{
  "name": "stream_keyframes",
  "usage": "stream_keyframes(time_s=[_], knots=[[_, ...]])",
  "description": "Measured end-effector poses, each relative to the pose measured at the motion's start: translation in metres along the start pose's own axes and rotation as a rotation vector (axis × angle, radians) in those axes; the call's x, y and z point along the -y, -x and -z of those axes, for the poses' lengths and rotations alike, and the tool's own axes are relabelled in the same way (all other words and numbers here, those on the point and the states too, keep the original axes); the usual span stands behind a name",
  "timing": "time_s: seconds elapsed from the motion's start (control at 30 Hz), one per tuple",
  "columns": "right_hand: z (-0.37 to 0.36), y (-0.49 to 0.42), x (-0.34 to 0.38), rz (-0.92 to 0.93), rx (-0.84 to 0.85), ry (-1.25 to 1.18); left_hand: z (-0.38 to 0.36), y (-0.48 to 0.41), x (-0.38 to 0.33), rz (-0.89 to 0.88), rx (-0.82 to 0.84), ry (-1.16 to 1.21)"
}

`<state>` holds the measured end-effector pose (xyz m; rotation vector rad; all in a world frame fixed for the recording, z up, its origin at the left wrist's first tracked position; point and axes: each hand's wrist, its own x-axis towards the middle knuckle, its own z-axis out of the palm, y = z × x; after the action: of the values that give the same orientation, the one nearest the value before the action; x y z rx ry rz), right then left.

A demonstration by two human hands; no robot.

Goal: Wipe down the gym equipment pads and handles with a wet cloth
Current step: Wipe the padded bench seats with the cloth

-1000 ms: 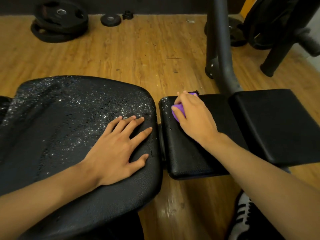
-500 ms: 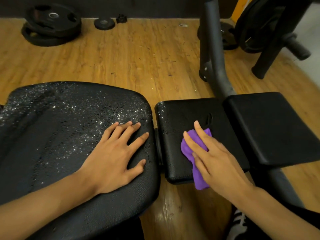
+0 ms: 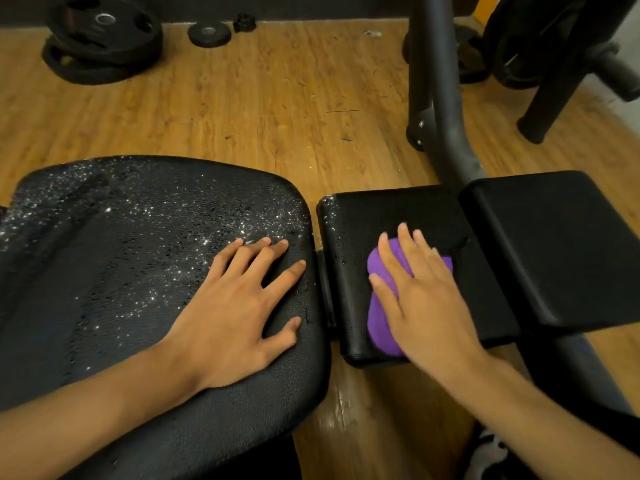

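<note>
**Count.** There are 3 black pads, 1 cloth and 2 hands. The large pad (image 3: pixel 121 271) lies at left. The middle pad (image 3: pixel 349 230) sits just beside its right edge, with a narrow gap between them. The right pad (image 3: pixel 554 244) abuts the middle pad's right edge.

**Task item.** The cloth (image 3: pixel 379 320) is purple, soft and bunched. It lies on the middle pad, from the centre to the near edge.

**Hands.**
- The right hand (image 3: pixel 426 299) lies flat on the cloth and presses it to the pad. Its fingers are straight and slightly spread.
- The left hand (image 3: pixel 235 306) rests flat on the large pad near its right edge. Its fingers are straight and spread, and it holds nothing.
- The 2 hands are well apart, each on its own pad.

**Hidden or cut off.**
- The right hand covers most of the cloth, so its full outline cannot be told.
- The picture border cuts the large pad at left and the right pad at right.
- The grey frame tube (image 3: pixel 440 98) passes behind the middle pad, and its lower end is hidden.
- The shoe (image 3: pixel 488 455) at the lower right is blurred and partly cut off.

**Materials and shapes.**
- The pads have a pebbled, leather-like skin and rounded corners.
- Water droplets glitter over the far and central area of the large pad and at the far left corner of the middle pad.
- The right pad is matte and smooth.
- The floor (image 3: pixel 259 98) is wood-grain plank.
- At its far left lies a stack of weight plates (image 3: pixel 104 39); how many it holds cannot be told. 1 small plate (image 3: pixel 209 33) lies near it.
</note>
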<state>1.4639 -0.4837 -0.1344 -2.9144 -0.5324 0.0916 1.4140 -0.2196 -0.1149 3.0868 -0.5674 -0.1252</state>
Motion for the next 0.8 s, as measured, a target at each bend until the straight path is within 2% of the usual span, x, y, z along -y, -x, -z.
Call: stream_keyframes(time_s=[0.07, 0.17, 0.27, 0.33, 0.47, 0.57, 0.7, 0.8], knots=[[0.000, -0.047, -0.024, -0.032, -0.071, -0.008, -0.001, -0.001, 0.001, 0.000, -0.006, 0.003], [0.013, -0.121, -0.051, -0.169, -0.075, 0.015, -0.001, 0.000, 0.000, 0.006, -0.007, -0.009], [0.010, -0.118, -0.047, -0.237, -0.111, 0.014, -0.001, -0.001, 0.000, -0.004, -0.010, -0.012], [0.005, -0.067, -0.030, -0.223, -0.100, 0.025, -0.001, -0.001, 0.000, -0.003, -0.002, -0.011], [0.001, 0.033, 0.019, -0.133, 0.039, 0.045, -0.001, -0.001, -0.001, 0.003, -0.007, -0.014], [-0.001, 0.001, 0.018, -0.086, 0.012, 0.090, -0.001, -0.002, 0.000, 0.001, -0.009, -0.017], [0.001, -0.102, 0.005, -0.094, -0.038, 0.033, -0.001, -0.003, -0.002, 0.005, -0.007, -0.027], [0.001, -0.116, 0.008, -0.044, -0.006, 0.041, 0.000, -0.003, -0.002, 0.007, 0.000, -0.032]])
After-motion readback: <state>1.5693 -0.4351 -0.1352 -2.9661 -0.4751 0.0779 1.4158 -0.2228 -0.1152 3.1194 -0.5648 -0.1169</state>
